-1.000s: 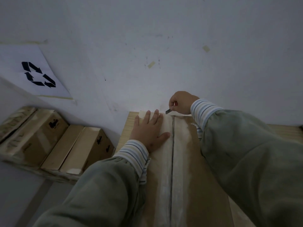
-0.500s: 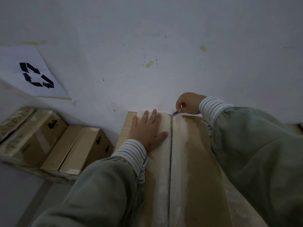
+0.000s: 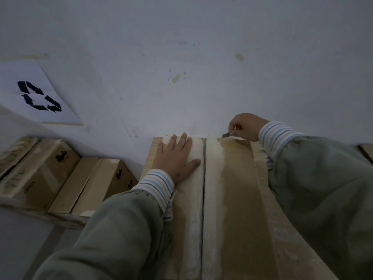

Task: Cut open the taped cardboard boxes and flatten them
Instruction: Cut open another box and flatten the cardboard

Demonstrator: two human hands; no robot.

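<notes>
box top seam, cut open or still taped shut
Cut open: a dark slit runs down the middle of the tape on the box. The left hand presses the flap flat; the right hand holds the blade at the far edge.

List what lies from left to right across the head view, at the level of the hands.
Stacked cardboard boxes → left hand pressed flat on the taped box → the box's cut centre seam → small blade → right hand pinching it at the far edge.
</notes>
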